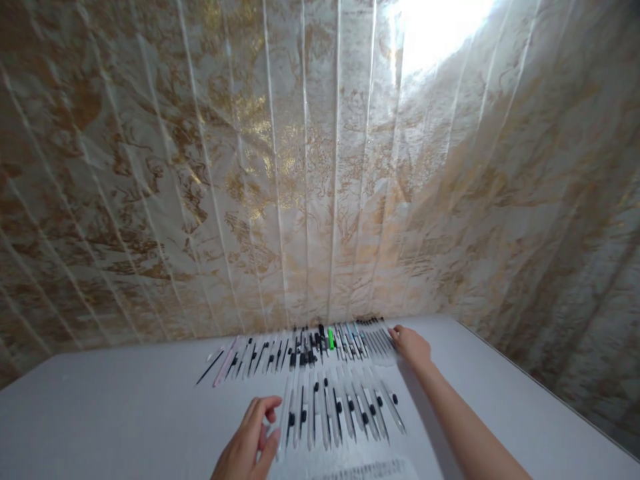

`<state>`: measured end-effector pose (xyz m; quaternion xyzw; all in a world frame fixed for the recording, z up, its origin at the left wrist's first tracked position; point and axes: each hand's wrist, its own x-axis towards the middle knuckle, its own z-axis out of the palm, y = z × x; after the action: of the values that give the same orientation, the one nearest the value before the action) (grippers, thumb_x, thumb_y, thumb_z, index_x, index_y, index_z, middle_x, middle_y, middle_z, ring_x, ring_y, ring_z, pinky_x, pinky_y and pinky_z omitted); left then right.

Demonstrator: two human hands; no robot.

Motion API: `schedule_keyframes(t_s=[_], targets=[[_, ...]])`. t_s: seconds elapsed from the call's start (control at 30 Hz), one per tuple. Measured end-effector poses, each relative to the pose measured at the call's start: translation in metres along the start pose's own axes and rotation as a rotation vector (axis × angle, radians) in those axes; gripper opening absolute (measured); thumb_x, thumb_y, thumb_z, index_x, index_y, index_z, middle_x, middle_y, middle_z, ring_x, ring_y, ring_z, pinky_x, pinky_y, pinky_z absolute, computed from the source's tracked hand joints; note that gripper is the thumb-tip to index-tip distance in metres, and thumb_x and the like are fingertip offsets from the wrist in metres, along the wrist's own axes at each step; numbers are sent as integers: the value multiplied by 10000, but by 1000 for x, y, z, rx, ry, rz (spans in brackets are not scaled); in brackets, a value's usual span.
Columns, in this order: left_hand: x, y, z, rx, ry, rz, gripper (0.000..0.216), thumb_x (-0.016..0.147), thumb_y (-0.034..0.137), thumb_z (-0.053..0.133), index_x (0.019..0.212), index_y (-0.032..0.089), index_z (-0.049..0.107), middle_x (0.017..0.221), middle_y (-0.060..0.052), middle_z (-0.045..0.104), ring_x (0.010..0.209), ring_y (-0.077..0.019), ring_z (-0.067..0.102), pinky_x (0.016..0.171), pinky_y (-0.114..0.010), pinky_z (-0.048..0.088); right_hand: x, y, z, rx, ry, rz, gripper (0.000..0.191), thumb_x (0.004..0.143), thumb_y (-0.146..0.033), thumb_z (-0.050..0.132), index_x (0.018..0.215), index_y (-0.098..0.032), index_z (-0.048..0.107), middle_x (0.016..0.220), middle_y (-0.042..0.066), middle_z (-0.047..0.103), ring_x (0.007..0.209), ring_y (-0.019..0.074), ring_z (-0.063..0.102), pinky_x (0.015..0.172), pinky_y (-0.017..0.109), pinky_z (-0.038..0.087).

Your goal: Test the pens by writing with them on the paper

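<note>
Two rows of pens lie side by side on a pale table (100, 400). The far row (300, 347) is mostly clear and black pens, with one green pen (331, 339) among them. The near row (340, 410) holds clear pens with black clips. My right hand (413, 345) reaches to the right end of the far row, fingers bent down onto the pens there. My left hand (253, 443) hovers at the left end of the near row, fingers curled and loosely apart, with nothing visibly in it.
A gold-and-white marbled wall (300, 167) rises right behind the table. A thin dark pen (210, 367) and a pinkish pen (224, 363) lie at the far row's left end. Another pale strip of items (367, 470) shows at the bottom edge.
</note>
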<state>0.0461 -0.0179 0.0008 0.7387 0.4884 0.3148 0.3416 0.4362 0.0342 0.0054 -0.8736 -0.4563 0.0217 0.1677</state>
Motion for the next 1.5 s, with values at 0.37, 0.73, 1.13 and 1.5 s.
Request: schedule_keyframes(t_s=[0.37, 0.73, 1.13, 1.5], targets=[[28, 20, 7, 577, -193, -2, 409, 926, 224, 313, 1306, 101, 404, 1267, -175, 467, 1121, -257, 562, 917, -355, 450, -30, 27, 12, 194, 203, -38, 449, 905, -281, 321, 1228, -102, 578, 1047, 147, 626, 970, 257, 606, 818, 342, 438], [26, 24, 14, 718, -193, 35, 448, 872, 43, 323, 1238, 197, 531, 1202, -109, 510, 1021, -221, 576, 830, -317, 469, -57, 42, 24, 449, 282, -64, 526, 781, -409, 357, 1125, -100, 609, 899, 116, 647, 700, 237, 600, 720, 353, 465], [17, 12, -7, 889, -120, -20, 469, 783, -121, 295, 1078, 113, 576, 1064, -139, 624, 1002, -240, 583, 874, -356, 450, -64, 20, 11, 597, 273, -120, 467, 768, -424, 410, 1061, -125, 618, 820, 93, 651, 587, 210, 560, 622, 345, 461], [15, 19, -25, 860, -171, -76, 397, 796, -102, 276, 937, 105, 585, 978, -148, 655, 938, -253, 621, 795, -324, 434, -153, -115, -33, 826, -310, -546, 226, 822, -293, 550, 1012, -192, 619, 692, -29, 576, 518, 112, 471, 498, 223, 376]])
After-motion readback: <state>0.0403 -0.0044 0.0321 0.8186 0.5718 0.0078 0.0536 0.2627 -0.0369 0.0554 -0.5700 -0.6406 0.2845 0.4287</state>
